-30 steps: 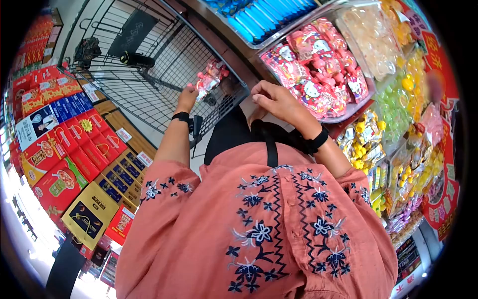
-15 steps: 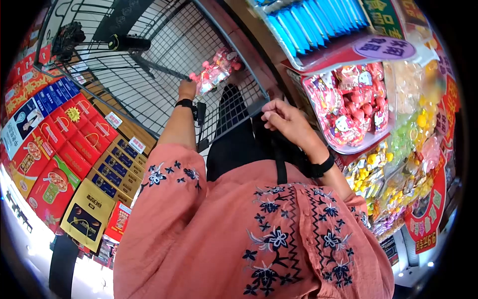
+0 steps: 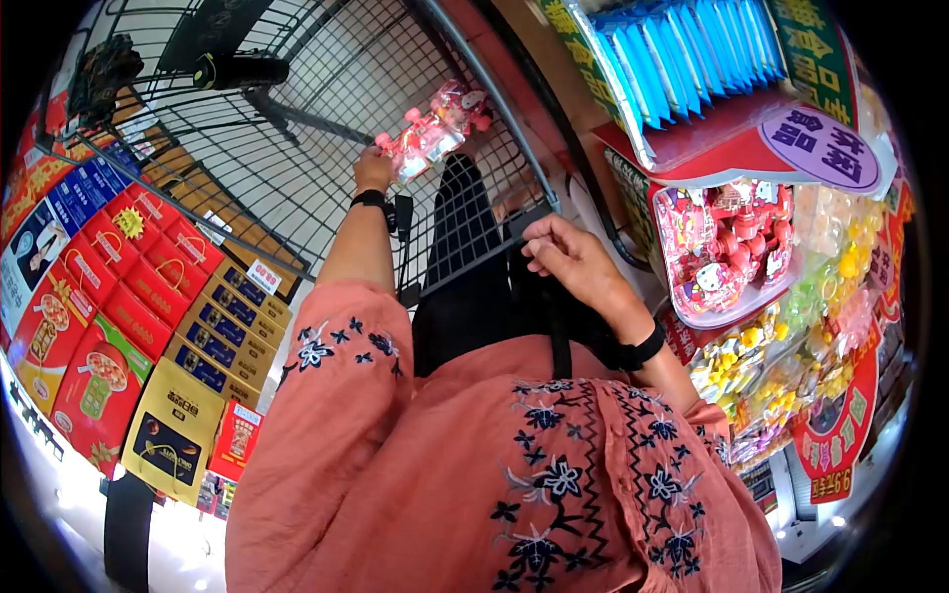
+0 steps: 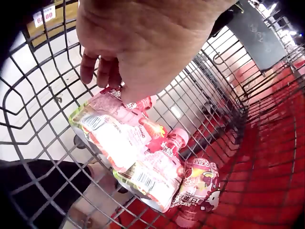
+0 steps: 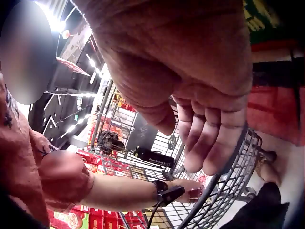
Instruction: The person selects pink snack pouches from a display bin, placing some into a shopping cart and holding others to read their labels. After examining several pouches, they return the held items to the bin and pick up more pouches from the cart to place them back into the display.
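Note:
My left hand (image 3: 374,166) reaches out over a wire shopping cart (image 3: 297,148) and pinches the top edge of a clear-wrapped pack of pink drink bottles (image 3: 435,121). In the left wrist view the fingers (image 4: 102,71) grip the pack (image 4: 138,152), which hangs inside the basket above its wire floor. My right hand (image 3: 559,252) is held close to my chest beside the cart's near rim (image 3: 494,99). Its fingers (image 5: 205,138) are loosely curled and hold nothing.
A black cylinder (image 3: 237,69) lies at the cart's far end. On the right are shelf trays of pink cartoon sweets (image 3: 727,252), blue packs (image 3: 692,49) and yellow candies (image 3: 781,366). Red and blue gift boxes (image 3: 109,296) line the left.
My left hand has stretched farther forward over the cart with the pink pack. The right hand has dropped a little and drawn back from the shelf. The view has turned left.

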A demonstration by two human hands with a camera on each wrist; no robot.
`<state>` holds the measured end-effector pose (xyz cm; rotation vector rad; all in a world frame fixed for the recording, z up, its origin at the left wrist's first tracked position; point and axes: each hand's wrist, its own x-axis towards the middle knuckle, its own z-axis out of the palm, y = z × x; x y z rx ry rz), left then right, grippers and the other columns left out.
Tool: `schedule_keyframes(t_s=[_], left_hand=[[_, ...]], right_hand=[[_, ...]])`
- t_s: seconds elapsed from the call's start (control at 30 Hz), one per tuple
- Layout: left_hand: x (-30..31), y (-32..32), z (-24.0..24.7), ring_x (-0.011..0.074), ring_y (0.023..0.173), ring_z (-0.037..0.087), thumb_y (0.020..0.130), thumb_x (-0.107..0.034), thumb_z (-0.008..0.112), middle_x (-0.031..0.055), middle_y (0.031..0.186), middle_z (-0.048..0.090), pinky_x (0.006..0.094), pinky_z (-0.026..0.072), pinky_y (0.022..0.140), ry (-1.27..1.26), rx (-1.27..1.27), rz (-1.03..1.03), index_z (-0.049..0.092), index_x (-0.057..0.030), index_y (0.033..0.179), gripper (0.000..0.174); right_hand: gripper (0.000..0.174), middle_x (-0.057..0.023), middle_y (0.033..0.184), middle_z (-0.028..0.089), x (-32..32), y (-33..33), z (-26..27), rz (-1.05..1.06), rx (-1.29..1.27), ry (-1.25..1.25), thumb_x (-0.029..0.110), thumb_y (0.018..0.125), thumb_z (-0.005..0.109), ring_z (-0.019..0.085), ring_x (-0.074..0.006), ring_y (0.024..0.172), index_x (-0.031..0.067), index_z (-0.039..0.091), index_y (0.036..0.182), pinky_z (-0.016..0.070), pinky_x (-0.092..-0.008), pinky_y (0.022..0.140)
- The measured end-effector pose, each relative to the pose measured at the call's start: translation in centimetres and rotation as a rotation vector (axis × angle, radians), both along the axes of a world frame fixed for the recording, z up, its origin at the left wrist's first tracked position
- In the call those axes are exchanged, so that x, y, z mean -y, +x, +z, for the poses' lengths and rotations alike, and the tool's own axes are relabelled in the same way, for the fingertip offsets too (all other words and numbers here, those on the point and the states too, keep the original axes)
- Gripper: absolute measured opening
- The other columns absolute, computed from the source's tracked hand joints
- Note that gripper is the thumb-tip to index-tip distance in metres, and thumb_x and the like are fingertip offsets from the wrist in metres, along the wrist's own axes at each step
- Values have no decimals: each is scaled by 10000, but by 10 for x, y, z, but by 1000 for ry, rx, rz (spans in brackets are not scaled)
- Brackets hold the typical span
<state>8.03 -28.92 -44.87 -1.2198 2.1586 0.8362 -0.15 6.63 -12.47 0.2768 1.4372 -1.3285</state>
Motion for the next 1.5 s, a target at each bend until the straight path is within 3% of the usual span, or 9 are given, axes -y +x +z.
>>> schedule_keyframes(t_s=[0.23,0.47,0.57,0.6,0.8,0.9,1.13,1.23,1.5], left_hand=[[28,11,-31,348,986,684,780,-286,705,218,986,721,369,524,897,151,7,21,672,-33,1070,387],[5,-4,51,175,619,576,784,-208,710,55,725,630,331,445,497,487,-35,198,666,-38,889,205],[9,31,8,239,755,661,813,-216,689,138,790,698,372,522,690,379,-148,8,686,-24,900,211],[2,25,26,278,844,690,817,-206,680,187,864,713,376,521,786,311,-90,-77,687,-8,916,222],[-28,-8,172,377,897,643,896,-118,611,227,948,669,403,505,806,54,-542,-375,660,-16,1001,155],[-37,-30,266,281,869,632,929,-125,603,156,949,664,359,493,793,47,-652,-361,641,-21,1040,157],[-98,-78,469,56,862,548,1022,-201,561,-24,956,634,239,450,803,531,-887,-115,636,-5,1087,219],[-147,-93,512,56,866,568,1032,-199,553,-7,971,653,238,462,814,778,-1032,47,630,-10,1100,215],[-235,-112,533,54,844,588,1029,-216,576,11,966,658,229,489,779,952,-1045,-100,615,-16,1062,207]], right_hand=[[163,-21,936,631,2,4,-1,-69,20,5,104,969,589,618,-98,824,-2,595,1093,532,-262,761],[238,-56,1036,647,-4,0,2,42,-30,-12,181,1009,531,634,-109,879,14,558,1177,517,-252,797],[228,-54,1020,650,-4,-2,15,4,-67,-27,176,1003,535,636,-108,867,12,565,1158,521,-251,789],[225,-54,1015,651,-6,-3,19,14,-81,-26,174,1000,537,635,-106,863,11,567,1152,522,-251,788],[168,-8,858,610,-16,0,41,-3,-259,-72,157,962,600,606,-97,768,13,600,1047,505,-258,717],[172,-12,863,621,-20,-12,72,-15,-378,-125,165,962,594,613,-98,780,13,601,1043,509,-265,723],[234,-22,931,653,-26,-56,147,-209,-826,-270,204,976,611,615,-76,848,6,606,1102,499,-255,765],[274,-9,928,628,-32,-62,174,-310,-949,-267,268,996,603,580,-63,886,10,621,1088,483,-258,753],[229,48,766,563,-90,-49,194,-506,-857,-434,267,993,638,501,-38,699,50,615,922,419,-239,612]])
